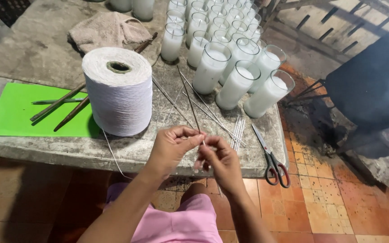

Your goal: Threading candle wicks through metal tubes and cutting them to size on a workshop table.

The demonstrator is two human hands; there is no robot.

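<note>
Here the left hand (169,146) and the right hand (219,159) meet just above the near edge of the bench (37,150), both pinching a thin rod (193,112) with white string (111,155) between the fingertips. The string runs from the big spool (119,92) at the left. Scissors (271,157) lie just right of the hands, and glass candles (235,85) stand behind.

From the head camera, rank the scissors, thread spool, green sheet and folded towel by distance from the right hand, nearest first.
From the right hand:
1. Scissors, just to its right on the table edge.
2. Thread spool, up and left.
3. Green sheet, far left.
4. Folded towel, at the table's back left.
</note>
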